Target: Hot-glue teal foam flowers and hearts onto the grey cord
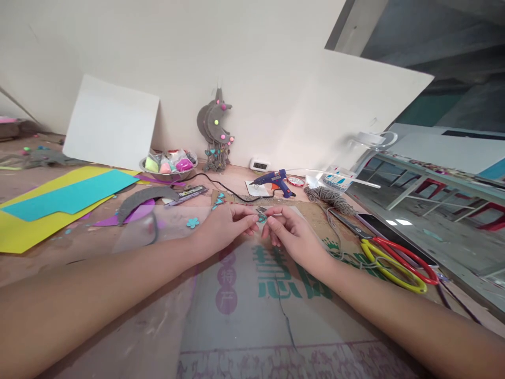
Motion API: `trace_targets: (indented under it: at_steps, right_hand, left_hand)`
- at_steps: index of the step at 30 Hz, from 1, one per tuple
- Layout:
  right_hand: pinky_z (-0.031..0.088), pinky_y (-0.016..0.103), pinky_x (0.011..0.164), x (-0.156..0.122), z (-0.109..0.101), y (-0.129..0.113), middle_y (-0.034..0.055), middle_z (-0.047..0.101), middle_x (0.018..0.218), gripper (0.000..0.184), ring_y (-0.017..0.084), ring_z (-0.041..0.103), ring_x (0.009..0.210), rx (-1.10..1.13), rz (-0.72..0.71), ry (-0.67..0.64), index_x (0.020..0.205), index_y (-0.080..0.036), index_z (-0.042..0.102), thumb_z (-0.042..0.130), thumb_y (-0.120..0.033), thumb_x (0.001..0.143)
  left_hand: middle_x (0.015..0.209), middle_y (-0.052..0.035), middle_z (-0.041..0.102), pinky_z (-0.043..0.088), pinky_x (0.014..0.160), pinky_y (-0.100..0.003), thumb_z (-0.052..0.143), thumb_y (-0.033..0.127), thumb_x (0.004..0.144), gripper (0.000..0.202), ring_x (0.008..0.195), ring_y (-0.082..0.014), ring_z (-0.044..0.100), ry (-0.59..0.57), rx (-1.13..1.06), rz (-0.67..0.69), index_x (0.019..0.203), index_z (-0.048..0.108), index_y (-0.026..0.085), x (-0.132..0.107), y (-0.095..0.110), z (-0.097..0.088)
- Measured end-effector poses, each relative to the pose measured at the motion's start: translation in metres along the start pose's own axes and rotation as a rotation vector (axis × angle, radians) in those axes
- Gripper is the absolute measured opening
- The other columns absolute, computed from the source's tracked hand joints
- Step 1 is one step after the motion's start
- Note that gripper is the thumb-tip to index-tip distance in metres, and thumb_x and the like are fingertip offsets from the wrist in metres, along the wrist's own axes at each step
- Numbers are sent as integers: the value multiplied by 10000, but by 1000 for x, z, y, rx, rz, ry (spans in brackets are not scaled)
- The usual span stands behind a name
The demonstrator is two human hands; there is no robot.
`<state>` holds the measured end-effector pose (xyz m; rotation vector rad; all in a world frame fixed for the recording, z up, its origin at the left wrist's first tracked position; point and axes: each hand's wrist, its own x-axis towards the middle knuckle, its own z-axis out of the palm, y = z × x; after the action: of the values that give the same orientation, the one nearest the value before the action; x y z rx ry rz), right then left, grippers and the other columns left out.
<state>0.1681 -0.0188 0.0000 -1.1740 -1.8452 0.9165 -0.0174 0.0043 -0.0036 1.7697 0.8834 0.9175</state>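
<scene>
My left hand (232, 227) and my right hand (290, 232) meet over the printed cardboard, fingertips pinched close together. Between them is a small teal piece (261, 216), held by its edges; its exact shape is too small to make out. A thin grey strand of yarn (284, 313) runs down the board below my hands. A teal flower cutout (192, 223) lies left of my left hand. Just beyond that hand are small teal cutouts (219, 200). The blue glue gun (276, 182) rests past my fingertips on a white card.
To the right are red-and-yellow-handled scissors (398, 263), a phone (394, 237), a grey yarn skein (329, 199) and a clear jug (351, 158). Yellow and teal sheets (74, 195) lie left, near a bowl (169, 167). A grey moon ornament (216, 126) hangs on the wall.
</scene>
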Motion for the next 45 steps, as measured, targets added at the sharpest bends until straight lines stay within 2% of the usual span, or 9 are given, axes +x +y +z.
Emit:
trace_targets:
  at_steps: [2,6,10,13,18,22,30,35,45]
  right_hand:
    - [399,223,491,1,1,0,-18,576,659,202,93,472,500,10,19,-7,945,-190,471,477,-380,875]
    - [382,220,480,2,2,-1,-24,574,633,193,91,467,487,12,28,3,870,-193,472,503,-383,857]
    - [386,218,487,1,2,-4,-28,568,603,195,90,471,483,-1,37,19,852,-188,483,513,-380,849]
    - [392,220,494,0,2,-5,-31,557,596,192,89,472,483,-12,46,23,848,-185,488,520,-374,845]
    - [405,231,518,0,0,-4,-22,548,616,235,99,481,521,-10,0,-5,940,-176,503,479,-399,867]
    - [374,225,494,1,0,-4,-32,507,576,232,93,435,501,-19,-1,-13,894,-175,497,446,-401,882]
    - [316,219,467,1,1,-3,-74,431,510,228,80,379,453,-25,36,-2,892,-176,482,508,-398,846]
    - [322,224,472,1,0,-4,-69,432,510,255,81,375,446,-13,14,-16,853,-179,489,452,-430,875]
    - [321,230,478,0,1,-3,-64,435,515,227,90,385,458,-103,-7,21,817,-191,488,482,-413,865]
  left_hand:
    - [745,-17,674,462,649,-226,516,395,803,278,686,-129,605,-14,-15,-3,784,657,155,0,-1,0]
    - [700,-1,657,420,574,-218,523,363,798,253,622,-116,558,-4,117,17,729,660,162,0,0,0]
    - [777,7,667,405,589,-213,543,340,788,216,670,-117,548,47,180,86,861,674,184,-2,2,2]
    - [736,13,652,388,567,-213,521,307,794,197,629,-107,526,35,212,123,824,669,180,-2,3,3]
    - [666,25,625,373,532,-211,515,303,785,175,565,-96,501,85,183,47,763,630,173,-3,1,3]
    - [660,28,624,373,525,-209,521,309,781,165,552,-91,499,76,155,31,761,617,177,-2,-1,4]
    - [650,40,605,374,528,-198,533,285,770,140,555,-81,494,75,152,38,743,614,174,-2,0,4]
    - [664,23,600,374,536,-212,518,298,772,166,581,-98,505,67,189,67,737,613,166,-3,0,4]
    - [648,27,585,356,528,-213,513,307,787,192,566,-91,480,23,223,123,735,636,169,-2,0,4]
